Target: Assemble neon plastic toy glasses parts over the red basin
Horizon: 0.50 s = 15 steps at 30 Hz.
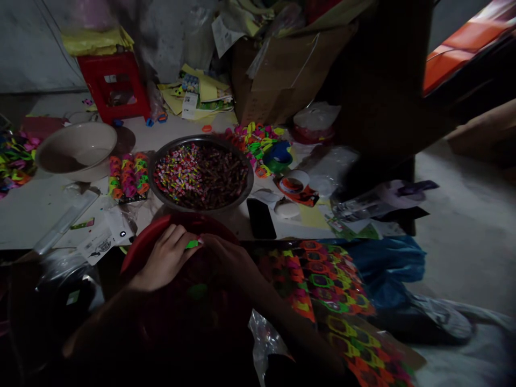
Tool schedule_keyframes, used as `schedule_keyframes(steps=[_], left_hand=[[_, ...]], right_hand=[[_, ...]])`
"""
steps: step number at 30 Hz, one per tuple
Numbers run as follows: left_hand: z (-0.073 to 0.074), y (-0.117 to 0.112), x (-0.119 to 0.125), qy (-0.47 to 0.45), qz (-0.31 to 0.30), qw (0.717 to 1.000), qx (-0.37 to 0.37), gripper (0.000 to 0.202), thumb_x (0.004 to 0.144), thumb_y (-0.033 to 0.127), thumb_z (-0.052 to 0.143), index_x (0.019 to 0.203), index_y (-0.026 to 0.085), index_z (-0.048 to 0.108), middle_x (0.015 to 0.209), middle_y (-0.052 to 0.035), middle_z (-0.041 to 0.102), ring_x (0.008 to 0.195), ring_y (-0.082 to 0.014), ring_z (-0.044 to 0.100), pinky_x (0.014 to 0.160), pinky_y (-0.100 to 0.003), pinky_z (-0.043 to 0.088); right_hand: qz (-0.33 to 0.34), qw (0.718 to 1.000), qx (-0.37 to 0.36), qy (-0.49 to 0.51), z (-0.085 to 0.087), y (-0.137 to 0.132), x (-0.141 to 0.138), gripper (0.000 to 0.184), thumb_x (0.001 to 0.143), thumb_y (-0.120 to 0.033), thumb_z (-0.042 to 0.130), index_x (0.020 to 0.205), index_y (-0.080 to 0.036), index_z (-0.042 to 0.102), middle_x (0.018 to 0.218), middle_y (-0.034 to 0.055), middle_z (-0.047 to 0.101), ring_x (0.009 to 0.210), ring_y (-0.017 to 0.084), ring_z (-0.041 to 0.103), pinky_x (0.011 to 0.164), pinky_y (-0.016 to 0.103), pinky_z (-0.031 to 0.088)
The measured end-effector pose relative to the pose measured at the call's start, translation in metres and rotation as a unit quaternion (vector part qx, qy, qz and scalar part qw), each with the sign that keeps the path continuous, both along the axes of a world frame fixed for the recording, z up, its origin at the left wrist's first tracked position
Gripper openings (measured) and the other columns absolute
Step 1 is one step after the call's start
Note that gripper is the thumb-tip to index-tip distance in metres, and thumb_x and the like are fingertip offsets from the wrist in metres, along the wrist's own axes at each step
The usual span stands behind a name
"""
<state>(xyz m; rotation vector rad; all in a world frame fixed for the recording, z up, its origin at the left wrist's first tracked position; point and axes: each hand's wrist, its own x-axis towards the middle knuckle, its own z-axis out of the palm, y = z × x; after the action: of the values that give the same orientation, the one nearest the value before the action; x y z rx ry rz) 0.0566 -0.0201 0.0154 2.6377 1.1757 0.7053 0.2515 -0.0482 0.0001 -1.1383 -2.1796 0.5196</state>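
My left hand (pixel 167 258) and my right hand (pixel 226 257) meet over a red plastic basin (pixel 142 243) close to me. Both pinch a small green piece (pixel 192 244) between their fingertips. Another green piece (pixel 197 291) lies dimly in the basin below. Just beyond the hands stands a metal bowl (pixel 177 205) full of small multicoloured sticks (pixel 201 174). To my right lies a sheet of neon-coloured square frames (pixel 322 279).
A black phone (pixel 261 217) lies right of the metal bowl. A white bowl (pixel 74 150), a bundle of coloured rings (pixel 128 174), a red stool (pixel 113 86), a cardboard box (pixel 282 75), a blue bag (pixel 387 263) and scattered papers surround the work area.
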Motion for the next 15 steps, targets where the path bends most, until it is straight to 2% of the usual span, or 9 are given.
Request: schedule_keyframes(steps=[2,5,10,13,15], left_hand=[[-0.001,0.001,-0.002,0.013,-0.005,1.000,-0.002,0.017,0.095,0.028,0.047,0.096,0.017,0.060,0.086,-0.0041,0.059,0.083,-0.0190,0.054,0.073,-0.032,0.048],[-0.005,0.003,-0.003,0.017,-0.009,1.000,-0.007,0.019,0.095,0.026,0.046,0.104,0.018,0.060,0.089,-0.0049,0.059,0.086,-0.0195,0.053,0.077,-0.033,0.049],[-0.024,0.005,-0.007,0.035,-0.016,0.999,-0.015,0.021,0.092,0.024,0.051,0.110,0.019,0.061,0.090,-0.0050,0.061,0.086,-0.0200,0.054,0.079,-0.034,0.050],[-0.033,0.003,-0.013,0.057,-0.031,0.998,-0.027,0.031,0.090,0.017,0.052,0.119,0.023,0.058,0.096,-0.0050,0.062,0.090,-0.0199,0.057,0.083,-0.033,0.050],[-0.032,0.001,-0.021,0.050,-0.040,0.997,-0.045,0.035,0.088,0.022,0.056,0.123,0.024,0.056,0.108,-0.0065,0.061,0.101,-0.0216,0.057,0.089,-0.035,0.049]], right_hand=[[0.017,1.000,-0.009,-0.008,0.000,0.000,-0.002,0.040,0.086,-0.006,0.048,0.125,-0.014,0.052,0.123,0.0172,0.063,0.111,0.024,0.064,0.088,0.034,0.056],[0.048,0.997,-0.050,-0.022,0.004,-0.001,-0.004,0.041,0.086,-0.006,0.048,0.125,-0.016,0.052,0.123,0.0154,0.064,0.110,0.022,0.064,0.089,0.033,0.055],[0.057,0.987,-0.137,-0.068,0.003,0.002,-0.005,0.035,0.085,-0.007,0.049,0.119,-0.014,0.056,0.116,0.0143,0.068,0.098,0.021,0.069,0.080,0.030,0.056],[0.067,0.974,-0.208,-0.067,-0.001,0.008,0.005,0.034,0.081,-0.007,0.055,0.113,-0.016,0.062,0.097,0.0080,0.074,0.080,0.020,0.072,0.068,0.026,0.056],[0.039,0.975,-0.215,-0.029,-0.001,0.015,0.020,0.026,0.075,-0.007,0.061,0.097,-0.020,0.069,0.077,0.0008,0.075,0.066,0.017,0.071,0.059,0.022,0.054]])
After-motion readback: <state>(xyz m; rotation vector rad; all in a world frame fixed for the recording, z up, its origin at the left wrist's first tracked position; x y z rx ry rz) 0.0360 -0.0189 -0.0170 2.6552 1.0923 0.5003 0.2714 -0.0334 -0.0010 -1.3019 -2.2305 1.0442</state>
